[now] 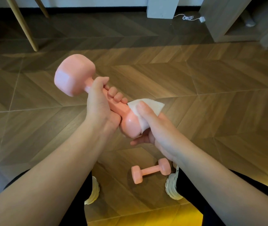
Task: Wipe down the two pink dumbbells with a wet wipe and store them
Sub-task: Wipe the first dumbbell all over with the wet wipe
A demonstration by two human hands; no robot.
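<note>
My left hand (100, 101) grips the handle of a pink dumbbell (74, 75) held up in the air, its far head pointing up and left. My right hand (154, 128) wraps a white wet wipe (148, 108) around the near head of that dumbbell, thumb on top and fingers beneath. The near head looks glossy where it shows beside the wipe. A second pink dumbbell (151, 171) lies on the wooden floor below, between my two feet.
My white shoes (94, 191) (173, 186) stand on the herringbone wood floor (211, 95). A wooden chair leg (22, 25) rises at the far left. A grey cabinet (237, 22) stands at the far right, with a white cable and plug (195, 18) on the floor beside it.
</note>
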